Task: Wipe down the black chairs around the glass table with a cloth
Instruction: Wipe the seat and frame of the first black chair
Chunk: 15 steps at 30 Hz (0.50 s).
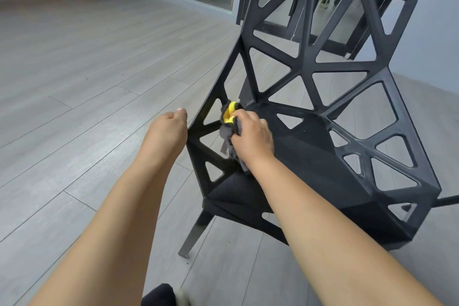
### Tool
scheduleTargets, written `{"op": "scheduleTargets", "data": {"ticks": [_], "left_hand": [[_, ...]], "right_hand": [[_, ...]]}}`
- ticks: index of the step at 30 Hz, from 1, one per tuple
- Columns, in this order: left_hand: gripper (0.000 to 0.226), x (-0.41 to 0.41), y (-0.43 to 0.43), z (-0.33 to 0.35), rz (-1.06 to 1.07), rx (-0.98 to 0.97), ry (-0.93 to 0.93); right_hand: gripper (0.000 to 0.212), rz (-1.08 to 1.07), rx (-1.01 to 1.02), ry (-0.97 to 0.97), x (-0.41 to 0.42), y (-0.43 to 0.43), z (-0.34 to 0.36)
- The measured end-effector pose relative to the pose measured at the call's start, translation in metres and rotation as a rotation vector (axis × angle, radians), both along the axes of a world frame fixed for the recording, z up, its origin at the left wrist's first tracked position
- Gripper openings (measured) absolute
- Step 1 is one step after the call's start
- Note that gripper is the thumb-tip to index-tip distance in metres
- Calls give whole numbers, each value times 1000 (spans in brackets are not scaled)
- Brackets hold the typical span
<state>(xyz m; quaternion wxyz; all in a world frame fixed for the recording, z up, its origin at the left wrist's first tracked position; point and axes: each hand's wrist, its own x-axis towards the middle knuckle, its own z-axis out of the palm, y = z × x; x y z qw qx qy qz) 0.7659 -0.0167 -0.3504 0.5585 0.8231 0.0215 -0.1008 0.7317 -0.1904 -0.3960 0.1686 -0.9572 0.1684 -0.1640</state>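
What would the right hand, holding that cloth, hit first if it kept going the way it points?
The side struts of the black chair: the right hand aims the cloth at them, seemingly touching, though depth is unclear.

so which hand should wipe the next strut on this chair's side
The right hand: it grips the grey and yellow cloth against the black chair's side struts. The left hand holds the chair's edge, steadying it.

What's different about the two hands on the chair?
The right hand grips a grey and yellow cloth; the left hand has no cloth. The right hand is over the seat of the black chair; the left hand holds its outer edge. Both are bare and work on the same chair.
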Motion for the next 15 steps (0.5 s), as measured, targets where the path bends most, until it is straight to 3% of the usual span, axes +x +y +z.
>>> {"op": "scheduleTargets", "data": {"ticks": [2,5,10,13,15], "left_hand": [[37,-5,0,5,-3,33,-71],[24,-15,-4,17,-42,58,-214],[20,-44,-32,24,-379,88,-251],[50,-61,-55,16,-619,92,-194],[73,-68,-64,14,-595,11,-106]], "right_hand": [[32,-119,98,38,-14,-19,-4],[30,-216,428,39,-45,-46,2],[36,-142,1179,-276,-95,-38,35],[27,-93,1534,-451,-120,-30,58],[22,-109,1655,-501,-134,-31,71]]}}
